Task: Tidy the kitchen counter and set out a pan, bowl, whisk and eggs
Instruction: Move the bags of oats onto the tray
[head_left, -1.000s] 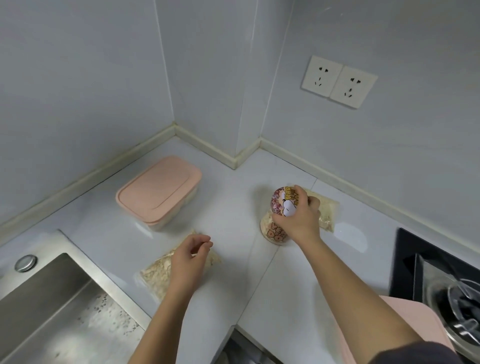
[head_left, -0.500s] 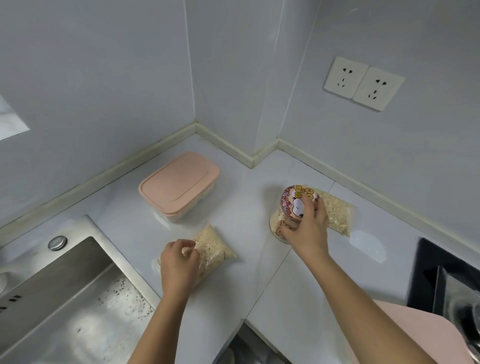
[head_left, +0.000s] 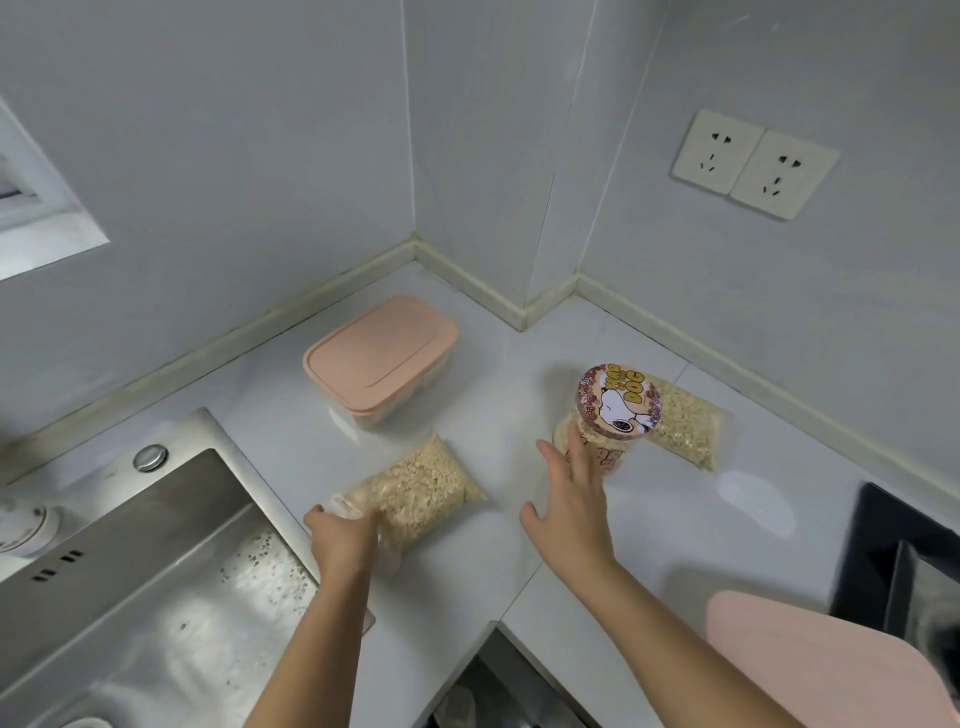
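A clear bag of pale grains (head_left: 415, 486) lies on the white counter (head_left: 519, 395) beside the sink. My left hand (head_left: 343, 538) pinches its near end. A jar with a cartoon-dog lid (head_left: 615, 402) stands upright to the right, in front of a second bag of grains (head_left: 685, 428). My right hand (head_left: 569, 499) hovers just in front of the jar with fingers spread, holding nothing. A lidded pink container (head_left: 379, 353) sits toward the back corner. No pan, bowl, whisk or eggs are visible.
A steel sink (head_left: 130, 587) fills the lower left. A black hob (head_left: 904, 561) sits at the right edge, and a pink board or lid (head_left: 810, 670) lies in the lower right. Two wall sockets (head_left: 753, 163) are on the right wall.
My right hand has let go of the jar's lid and drawn back, fingers spread. My left hand has closed on the end of the near grain bag.
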